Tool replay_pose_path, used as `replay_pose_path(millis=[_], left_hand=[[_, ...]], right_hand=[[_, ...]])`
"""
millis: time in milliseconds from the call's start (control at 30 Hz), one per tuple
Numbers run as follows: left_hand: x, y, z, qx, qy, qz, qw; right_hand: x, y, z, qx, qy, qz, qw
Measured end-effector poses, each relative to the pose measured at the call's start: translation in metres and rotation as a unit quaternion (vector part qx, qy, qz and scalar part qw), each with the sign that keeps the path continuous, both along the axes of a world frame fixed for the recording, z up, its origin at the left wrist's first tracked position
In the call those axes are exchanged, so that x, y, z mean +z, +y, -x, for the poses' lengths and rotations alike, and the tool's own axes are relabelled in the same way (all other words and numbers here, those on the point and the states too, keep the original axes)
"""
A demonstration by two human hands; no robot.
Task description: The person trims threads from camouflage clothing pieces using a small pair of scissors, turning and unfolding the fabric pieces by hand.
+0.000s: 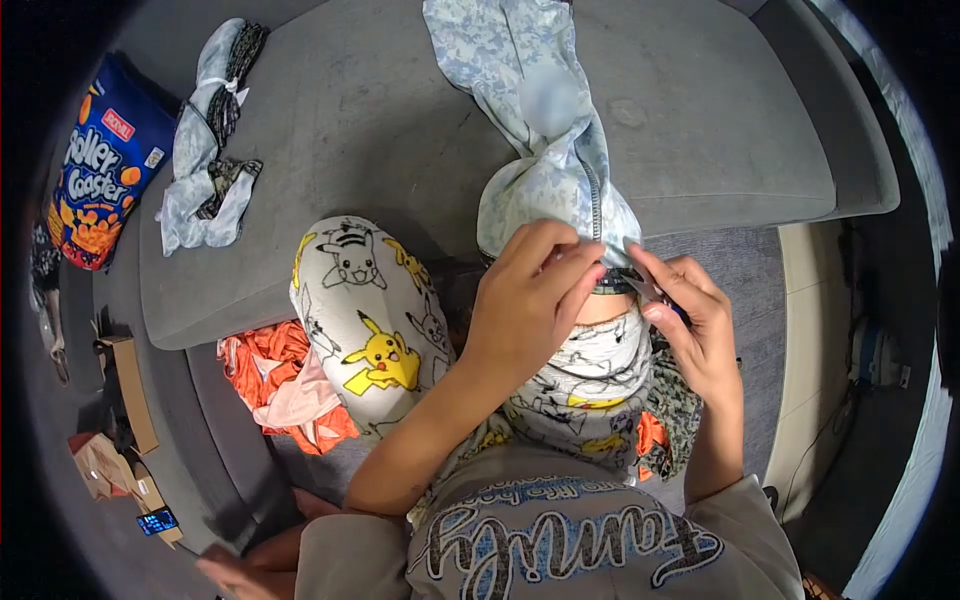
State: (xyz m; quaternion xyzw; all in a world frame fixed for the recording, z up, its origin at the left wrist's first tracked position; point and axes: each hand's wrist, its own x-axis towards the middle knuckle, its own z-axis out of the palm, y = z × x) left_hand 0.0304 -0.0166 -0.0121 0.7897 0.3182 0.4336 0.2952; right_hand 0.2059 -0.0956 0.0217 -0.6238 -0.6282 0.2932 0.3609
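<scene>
A pale blue camouflage-patterned garment lies over the grey sofa seat and across one knee. It has a dark zigzag seam and a dark edge. At that edge, the fingertips of my left hand are pinched together; what is between them is too small to make out. Close by on the right, my right hand holds small metal scissors, their blades pointing up and left toward the dark edge. A blue part of the handle shows beside the fingers, and the rest is hidden in the hand.
On the sofa at left lie a tied bundle of similar pale fabric and a blue snack-bag-shaped cushion. Orange fabric lies below the seat edge. A lit phone and another person's hand are at lower left.
</scene>
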Motion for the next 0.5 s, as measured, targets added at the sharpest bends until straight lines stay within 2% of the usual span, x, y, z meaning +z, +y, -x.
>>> replay_pose_path(millis=[33, 167, 333, 500], left_hand=[[-0.006, 0.001, -0.001, -0.006, -0.005, -0.031, 0.999], [-0.008, -0.006, 0.000, -0.007, -0.020, -0.009, 1.000], [-0.005, -0.022, 0.003, 0.038, -0.090, 0.114, 0.989], [-0.013, -0.027, 0.004, 0.056, -0.075, 0.065, 0.993]], right_hand=[[0.001, 0.001, 0.000, -0.002, 0.000, 0.000, 1.000], [0.001, 0.001, -0.002, 0.010, -0.086, -0.061, 0.994], [0.001, 0.005, -0.001, 0.025, -0.176, -0.100, 0.979], [0.001, 0.015, 0.001, 0.030, -0.221, -0.135, 0.966]])
